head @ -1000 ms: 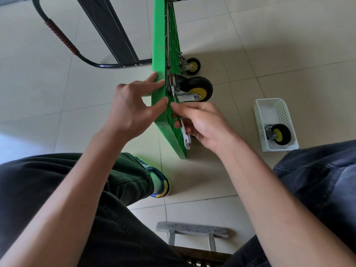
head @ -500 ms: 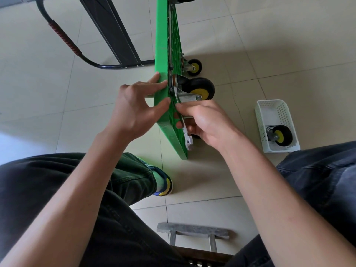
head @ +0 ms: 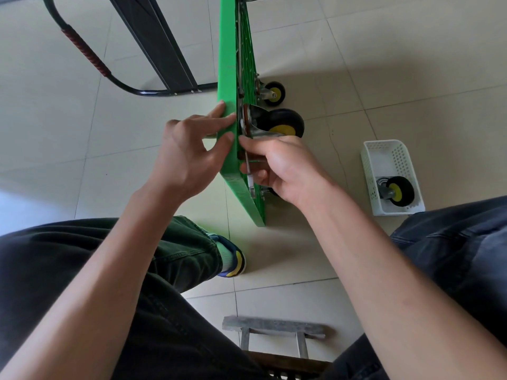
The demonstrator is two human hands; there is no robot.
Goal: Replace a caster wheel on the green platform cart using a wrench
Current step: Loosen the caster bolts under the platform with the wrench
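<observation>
I see the cart deck [head: 227,78] as smooth green plastic with a slight sheen. The caster [head: 282,123] at its twelve o'clock end has a matt black rubber tyre, yellow plastic hub and bright metal fork. The wrench [head: 250,178] is dull silver metal. The basket [head: 389,165] at three o'clock is white perforated plastic. The floor [head: 411,64] is glossy pale tile.

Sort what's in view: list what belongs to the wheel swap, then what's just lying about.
In use: green cart, mounted caster, wrench in right hand, left hand on the deck edge, spare caster in white basket.
Lying about: small grey stool.
</observation>
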